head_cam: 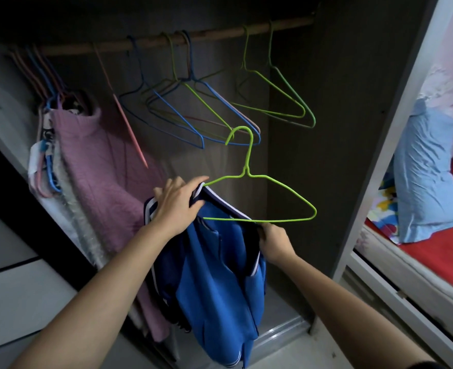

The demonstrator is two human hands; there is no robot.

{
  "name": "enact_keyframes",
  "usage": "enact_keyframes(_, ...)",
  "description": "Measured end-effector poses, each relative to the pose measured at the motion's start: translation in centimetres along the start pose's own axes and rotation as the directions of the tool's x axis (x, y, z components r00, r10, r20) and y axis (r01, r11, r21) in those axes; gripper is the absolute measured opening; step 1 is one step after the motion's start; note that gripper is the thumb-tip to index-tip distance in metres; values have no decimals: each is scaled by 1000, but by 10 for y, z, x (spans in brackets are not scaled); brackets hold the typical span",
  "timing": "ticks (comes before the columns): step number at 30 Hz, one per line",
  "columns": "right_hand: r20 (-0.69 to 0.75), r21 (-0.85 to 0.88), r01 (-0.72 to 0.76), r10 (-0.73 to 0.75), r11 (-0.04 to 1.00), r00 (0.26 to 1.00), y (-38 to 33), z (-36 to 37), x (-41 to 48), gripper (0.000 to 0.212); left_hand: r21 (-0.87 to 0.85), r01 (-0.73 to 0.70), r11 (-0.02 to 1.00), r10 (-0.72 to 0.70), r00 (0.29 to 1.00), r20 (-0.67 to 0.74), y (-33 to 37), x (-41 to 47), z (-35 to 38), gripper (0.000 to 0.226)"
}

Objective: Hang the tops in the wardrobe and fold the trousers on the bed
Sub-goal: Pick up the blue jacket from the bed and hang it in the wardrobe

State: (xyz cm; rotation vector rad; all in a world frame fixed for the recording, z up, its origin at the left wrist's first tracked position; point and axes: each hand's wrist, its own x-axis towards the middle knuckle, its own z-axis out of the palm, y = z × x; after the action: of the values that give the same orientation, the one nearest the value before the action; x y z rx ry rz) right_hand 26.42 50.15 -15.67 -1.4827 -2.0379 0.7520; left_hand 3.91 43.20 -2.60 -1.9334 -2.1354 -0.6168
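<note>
A blue jacket [214, 275] with a navy, white-striped collar hangs in front of the open wardrobe. A green wire hanger [278, 193] sits partly inside its neck; the hanger's left arm is under the collar and its right arm sticks out bare. My left hand [178, 202] grips the collar over the hanger's left shoulder. My right hand [273, 239] pinches the dark collar edge just below the hanger's bottom bar. The hanger's hook points up, well below the wooden rail [182, 39].
Several empty wire hangers [193, 113] hang on the rail, green ones [281, 102] to the right. A pink sweater [100, 166] and other clothes hang at the left. The wardrobe side panel [395, 129] stands right; beyond it a bed with a red sheet [438, 257] and blue pillow [422, 179].
</note>
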Motion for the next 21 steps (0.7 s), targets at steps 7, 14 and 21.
enact_keyframes(7,-32,-7,59,-59,998,998,20,-11,-13,27,-185,182,966,-211,966,-150,5,6,9,47)
enact_keyframes(14,57,-353,274,-272,895,961,45,-61,-7,51,-239,240,941,-295,928,-230,-5,19,3,42)
enact_keyframes(21,-72,-72,93,-98,993,993,82,-99,12,11,-240,149,959,-201,957,-211,-16,26,0,37)
